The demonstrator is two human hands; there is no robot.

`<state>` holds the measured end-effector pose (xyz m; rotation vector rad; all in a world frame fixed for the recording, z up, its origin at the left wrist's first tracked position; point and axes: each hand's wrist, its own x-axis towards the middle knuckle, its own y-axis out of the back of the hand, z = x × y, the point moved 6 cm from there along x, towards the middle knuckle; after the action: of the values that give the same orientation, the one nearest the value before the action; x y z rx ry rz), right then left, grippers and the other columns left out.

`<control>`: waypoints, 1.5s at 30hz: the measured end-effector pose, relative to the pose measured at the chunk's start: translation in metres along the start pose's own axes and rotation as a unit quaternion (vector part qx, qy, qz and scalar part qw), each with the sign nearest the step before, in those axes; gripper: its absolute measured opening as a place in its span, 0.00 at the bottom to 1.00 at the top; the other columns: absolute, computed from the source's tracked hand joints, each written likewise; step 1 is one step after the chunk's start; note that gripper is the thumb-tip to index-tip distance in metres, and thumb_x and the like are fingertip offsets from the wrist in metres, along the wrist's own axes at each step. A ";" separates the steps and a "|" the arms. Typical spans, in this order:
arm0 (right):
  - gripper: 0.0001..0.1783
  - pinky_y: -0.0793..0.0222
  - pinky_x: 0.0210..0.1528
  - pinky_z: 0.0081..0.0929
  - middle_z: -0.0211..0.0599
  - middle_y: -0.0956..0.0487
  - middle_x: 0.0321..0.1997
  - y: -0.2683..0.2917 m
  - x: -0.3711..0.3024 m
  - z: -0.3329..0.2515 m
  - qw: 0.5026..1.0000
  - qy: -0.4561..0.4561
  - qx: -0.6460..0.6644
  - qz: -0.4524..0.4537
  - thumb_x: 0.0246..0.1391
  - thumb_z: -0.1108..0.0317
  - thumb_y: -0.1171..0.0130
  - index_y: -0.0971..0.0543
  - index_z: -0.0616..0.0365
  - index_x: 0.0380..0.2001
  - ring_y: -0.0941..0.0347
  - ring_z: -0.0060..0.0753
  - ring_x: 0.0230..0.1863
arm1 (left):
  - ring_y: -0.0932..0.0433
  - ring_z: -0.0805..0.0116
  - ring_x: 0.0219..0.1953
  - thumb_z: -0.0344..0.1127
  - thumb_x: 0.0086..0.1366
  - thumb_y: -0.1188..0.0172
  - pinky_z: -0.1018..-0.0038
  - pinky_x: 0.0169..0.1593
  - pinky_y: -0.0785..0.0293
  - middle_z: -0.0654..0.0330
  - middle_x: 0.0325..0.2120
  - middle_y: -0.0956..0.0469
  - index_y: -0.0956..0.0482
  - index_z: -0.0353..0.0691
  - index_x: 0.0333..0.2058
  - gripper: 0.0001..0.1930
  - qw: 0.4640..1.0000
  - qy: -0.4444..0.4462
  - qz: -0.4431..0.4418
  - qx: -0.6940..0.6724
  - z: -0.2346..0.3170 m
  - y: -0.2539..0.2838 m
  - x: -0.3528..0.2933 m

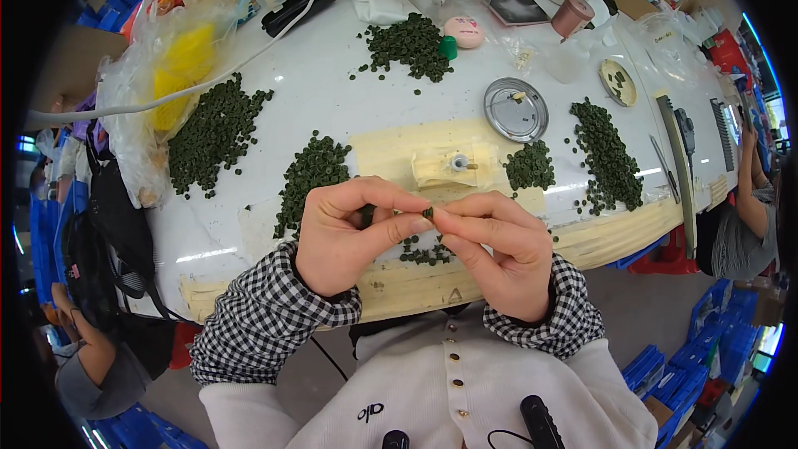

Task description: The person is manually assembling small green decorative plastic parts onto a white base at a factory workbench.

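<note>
Over the front of the table, my left hand [345,233] and my right hand [503,254] meet fingertip to fingertip. Between the pinched thumbs and index fingers is a small dark green piece [428,213]; its exact shape is mostly covered. Just beyond my fingers stands a small metal post [459,164] on a block wrapped in cream tape. Loose dark green pieces [424,253] lie under my hands. A larger pile of green pieces [316,170] spreads beside my left hand, and a smaller pile [529,166] sits past my right hand.
More green piles lie at the left [216,137], back [407,46] and right [607,158]. A round metal lid [515,110] and a small dish [618,83] stand behind. A white cable [166,102] crosses plastic bags [125,133]. Tweezers [663,168] lie right. People sit at both sides.
</note>
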<state>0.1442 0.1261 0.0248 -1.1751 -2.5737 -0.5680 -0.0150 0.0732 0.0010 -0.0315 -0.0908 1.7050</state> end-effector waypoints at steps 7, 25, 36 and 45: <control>0.16 0.28 0.35 0.19 0.41 0.21 0.41 0.000 0.001 -0.002 1.000 0.007 -0.012 -0.002 0.50 0.82 0.39 0.19 0.62 0.44 0.24 0.27 0.36 | 0.37 0.86 0.23 0.22 0.56 0.34 0.86 0.29 0.37 0.69 0.24 0.24 0.18 0.34 0.36 0.08 1.000 0.002 -0.002 0.014 0.000 0.001 0.001; 0.17 0.28 0.33 0.17 0.40 0.22 0.40 -0.001 0.000 -0.005 1.000 0.011 -0.024 -0.008 0.50 0.82 0.39 0.19 0.61 0.45 0.24 0.26 0.34 | 0.29 0.82 0.26 0.19 0.54 0.35 0.82 0.32 0.32 0.63 0.25 0.22 0.17 0.34 0.34 0.08 1.000 -0.009 -0.006 -0.016 -0.003 -0.001 0.000; 0.15 0.30 0.32 0.21 0.38 0.24 0.35 0.013 0.005 -0.011 0.994 0.025 -0.102 0.024 0.44 0.78 0.33 0.19 0.61 0.39 0.26 0.29 0.31 | 0.36 0.86 0.22 0.23 0.55 0.33 0.86 0.27 0.38 0.69 0.23 0.23 0.17 0.34 0.34 0.07 0.999 0.024 0.026 0.009 -0.004 0.001 0.001; 0.15 0.35 0.31 0.28 0.35 0.29 0.28 0.034 0.027 -0.001 0.957 0.056 -0.276 0.075 0.40 0.75 0.31 0.19 0.59 0.36 0.32 0.35 0.29 | 0.25 0.80 0.30 0.21 0.56 0.35 0.83 0.36 0.29 0.60 0.30 0.19 0.20 0.34 0.34 0.07 0.997 0.069 0.023 0.034 -0.008 0.004 0.001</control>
<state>0.1534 0.1638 0.0447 -1.4315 -2.2650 -1.3319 -0.0182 0.0741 -0.0068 -0.1017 0.0721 1.7449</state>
